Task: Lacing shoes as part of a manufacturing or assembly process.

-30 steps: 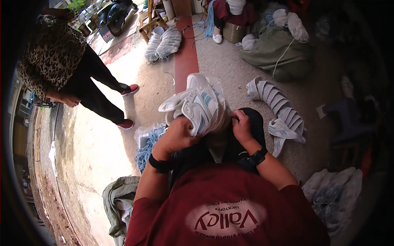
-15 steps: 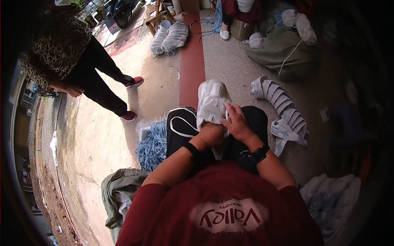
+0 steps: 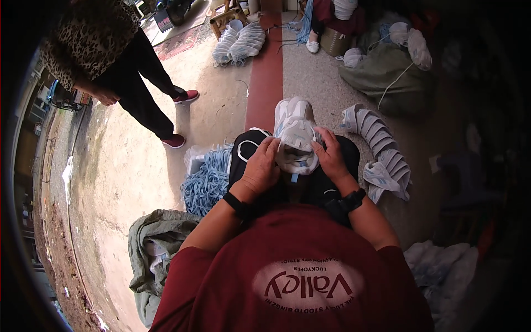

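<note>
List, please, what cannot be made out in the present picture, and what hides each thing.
All in the head view:
- Undersides of the white shoe uppers: turned away from the camera, between the left hand and right hand.
- Head of the standing person: cut off by the upper edge.
- Inside of the green sack: covered by its cloth.
- Dark object at right: lost in shadow.

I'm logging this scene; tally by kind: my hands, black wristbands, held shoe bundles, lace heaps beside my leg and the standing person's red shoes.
Left hand, right hand: 2
Black wristbands: 2
Held shoe bundle: 1
Blue lace heap: 1
Red shoes: 2
Total: 8
</note>
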A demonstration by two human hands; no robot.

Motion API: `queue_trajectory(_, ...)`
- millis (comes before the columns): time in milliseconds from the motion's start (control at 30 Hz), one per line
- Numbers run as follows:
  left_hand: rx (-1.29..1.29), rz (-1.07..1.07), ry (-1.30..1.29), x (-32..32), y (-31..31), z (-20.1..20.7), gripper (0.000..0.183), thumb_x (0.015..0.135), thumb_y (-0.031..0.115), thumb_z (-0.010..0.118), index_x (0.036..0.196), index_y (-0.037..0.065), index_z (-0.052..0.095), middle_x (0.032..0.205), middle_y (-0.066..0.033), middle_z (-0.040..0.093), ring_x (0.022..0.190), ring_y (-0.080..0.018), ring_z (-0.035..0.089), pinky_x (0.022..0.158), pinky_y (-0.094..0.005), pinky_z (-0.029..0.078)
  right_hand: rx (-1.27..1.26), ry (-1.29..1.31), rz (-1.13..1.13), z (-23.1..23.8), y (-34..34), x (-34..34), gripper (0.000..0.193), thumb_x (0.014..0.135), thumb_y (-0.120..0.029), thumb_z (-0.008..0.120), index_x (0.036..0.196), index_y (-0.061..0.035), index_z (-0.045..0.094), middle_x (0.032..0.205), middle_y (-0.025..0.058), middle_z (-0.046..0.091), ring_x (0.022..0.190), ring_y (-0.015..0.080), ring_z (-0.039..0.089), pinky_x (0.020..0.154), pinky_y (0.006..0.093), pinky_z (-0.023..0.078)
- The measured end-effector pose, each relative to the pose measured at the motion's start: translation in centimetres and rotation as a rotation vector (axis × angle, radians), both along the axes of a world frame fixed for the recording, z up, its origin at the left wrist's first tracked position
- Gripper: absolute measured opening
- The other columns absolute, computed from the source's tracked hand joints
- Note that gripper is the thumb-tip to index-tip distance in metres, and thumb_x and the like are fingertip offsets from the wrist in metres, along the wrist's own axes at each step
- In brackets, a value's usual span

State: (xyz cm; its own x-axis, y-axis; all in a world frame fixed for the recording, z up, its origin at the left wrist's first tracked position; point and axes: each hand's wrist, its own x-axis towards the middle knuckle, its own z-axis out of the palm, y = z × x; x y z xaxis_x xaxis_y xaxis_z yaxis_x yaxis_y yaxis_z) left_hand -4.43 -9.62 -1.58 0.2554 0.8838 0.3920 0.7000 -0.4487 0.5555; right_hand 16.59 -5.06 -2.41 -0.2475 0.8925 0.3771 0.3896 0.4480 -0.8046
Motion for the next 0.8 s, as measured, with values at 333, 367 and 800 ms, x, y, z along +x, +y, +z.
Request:
queue_trajectory(333, -0.456, 0.101, 0.31, -0.7, -1.1, 1.0, 0.017, 0.078, 0.013, 0.06, 0.091, 0.002, 0.059, 0.078, -0.0173, 0.06, 0.077, -0.0378, 0.058, 0.065, -0.0408, 0.048, 0.052, 0.061, 0.046, 2.8, -1.2, -0.8, 0.032, 0.085, -0.017, 0.056, 0.109, 0.0028, 0.051, 0.107, 0.0201, 0.053, 0.101, 0.0346, 0.052, 0.09, 0.0365, 0.041)
queue_trajectory(367, -0.445, -0.034, 0.146, -0.9, -1.7, 1.8, 0.016, 0.08, 0.017, 0.061, 0.084, 0.001, 0.06, 0.07, -0.0141, 0.06, 0.07, -0.0328, 0.058, 0.061, -0.0374, 0.046, 0.047, 0.039, 0.095, 3.4, -1.7, -1.2, 0.035, 0.085, -0.02, 0.056, 0.11, 0.0033, 0.05, 0.106, 0.0202, 0.054, 0.1, 0.034, 0.053, 0.089, 0.0364, 0.041)
queue_trajectory(800, -0.639, -0.842, -0.877, 0.2, -5.9, 12.8, 0.036, 0.081, 0.018, 0.06, 0.052, 0.002, 0.047, 0.048, -0.0054, 0.041, 0.043, -0.0181, 0.039, 0.044, -0.03, 0.028, -0.2, 0.159, 0.666, 1.3, -3.0, -3.0, 0.013, 0.085, -0.013, 0.054, 0.078, -0.0014, 0.056, 0.07, 0.0097, 0.054, 0.067, 0.0245, 0.052, 0.065, 0.0314, 0.043)
